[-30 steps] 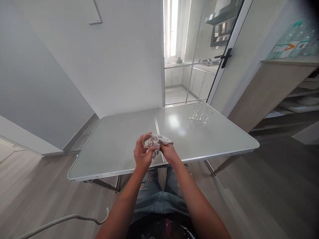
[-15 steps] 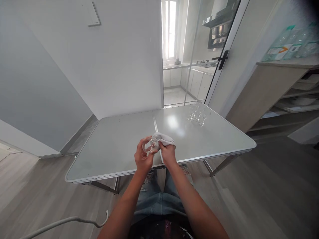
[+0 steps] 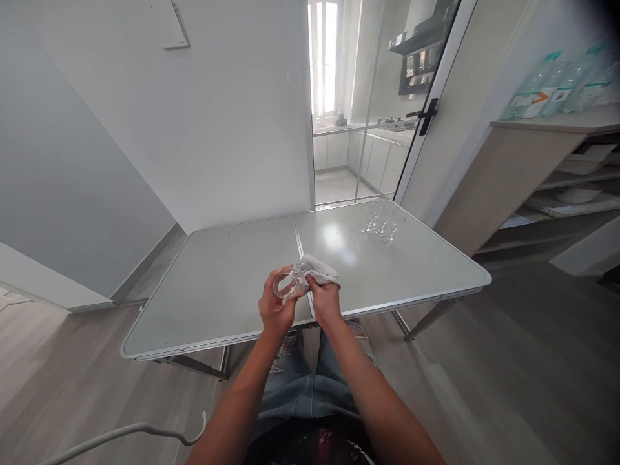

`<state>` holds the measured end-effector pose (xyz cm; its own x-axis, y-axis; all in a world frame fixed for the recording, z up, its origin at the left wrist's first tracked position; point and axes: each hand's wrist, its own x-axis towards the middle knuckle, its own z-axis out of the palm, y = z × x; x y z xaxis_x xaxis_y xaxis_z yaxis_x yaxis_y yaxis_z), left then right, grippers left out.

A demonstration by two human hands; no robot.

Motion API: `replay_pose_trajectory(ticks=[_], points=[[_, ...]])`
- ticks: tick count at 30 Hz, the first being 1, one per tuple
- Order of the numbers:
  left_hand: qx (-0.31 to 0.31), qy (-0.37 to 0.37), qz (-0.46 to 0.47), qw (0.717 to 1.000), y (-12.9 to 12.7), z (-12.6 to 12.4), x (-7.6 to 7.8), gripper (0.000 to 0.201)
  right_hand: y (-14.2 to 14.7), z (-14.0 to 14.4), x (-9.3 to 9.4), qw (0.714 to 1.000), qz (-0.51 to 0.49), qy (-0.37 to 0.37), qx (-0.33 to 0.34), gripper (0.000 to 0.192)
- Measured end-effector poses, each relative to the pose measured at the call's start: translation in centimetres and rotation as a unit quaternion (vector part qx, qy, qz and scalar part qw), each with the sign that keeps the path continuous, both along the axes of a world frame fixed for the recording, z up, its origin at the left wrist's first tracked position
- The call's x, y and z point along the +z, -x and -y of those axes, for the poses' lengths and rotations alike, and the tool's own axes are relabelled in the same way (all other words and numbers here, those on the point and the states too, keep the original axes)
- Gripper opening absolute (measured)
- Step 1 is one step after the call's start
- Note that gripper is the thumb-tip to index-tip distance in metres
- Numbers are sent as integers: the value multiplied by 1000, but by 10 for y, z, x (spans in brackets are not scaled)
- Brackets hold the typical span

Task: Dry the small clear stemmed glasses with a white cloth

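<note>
A clear drinking glass (image 3: 285,288) lies tilted in my left hand (image 3: 274,306), its open rim turned to the left. My fingers are wrapped round its bowl. My right hand (image 3: 325,298) is closed on a white cloth (image 3: 317,268), which is bunched against the base end of the glass. Both hands are close together above the front edge of the folding table (image 3: 232,278), near its centre seam. Part of the glass's base end is hidden by the cloth.
Several clear glasses (image 3: 380,223) stand grouped at the table's back right. Behind is a glass door (image 3: 368,97) with a black handle. Plastic bottles (image 3: 537,90) stand on a shelf unit (image 3: 527,174) to the right. A pale curved tube (image 3: 130,429) shows at lower left.
The view has shifted slightly, so the whole scene sits a little further left. Both hands keep their hold on the glass and the cloth, almost unmoved.
</note>
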<state>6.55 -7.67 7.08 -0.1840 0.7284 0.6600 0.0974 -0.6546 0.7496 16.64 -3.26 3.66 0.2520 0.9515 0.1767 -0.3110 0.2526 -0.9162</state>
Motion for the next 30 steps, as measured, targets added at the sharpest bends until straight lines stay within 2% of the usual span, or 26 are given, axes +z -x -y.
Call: replay_pose_trajectory(ticks=[3, 6, 11, 16, 19, 22, 25, 28, 30], points=[[-6, -12, -21, 1000, 2, 1, -1, 66, -6, 3, 6, 999, -23, 27, -32, 39], [-11, -2, -21, 1000, 4, 1, -2, 64, -13, 8, 10, 998, -1, 47, -44, 37], [-16, 1, 1, 1000, 1, 0, 0, 62, -14, 11, 13, 998, -10, 23, -54, 37], [-17, -6, -11, 1000, -1, 0, 1, 60, -6, 7, 20, 997, -48, -27, 45, 37], [-11, -4, -14, 1000, 1, 0, -2, 59, -7, 8, 23, 997, -42, -23, 66, 39], [-14, -11, -20, 1000, 5, 2, -4, 58, -14, 7, 20, 998, -8, 2, 62, 37], [-3, 0, -13, 1000, 7, 3, -2, 61, -22, 5, 11, 996, 66, 28, 52, 31], [-2, 14, 3, 1000, 6, 4, 2, 59, -25, 4, 5, 991, 129, 5, 33, 29], [-12, 13, 10, 1000, 5, 3, 4, 58, -23, 5, 6, 991, 127, -25, 25, 29]])
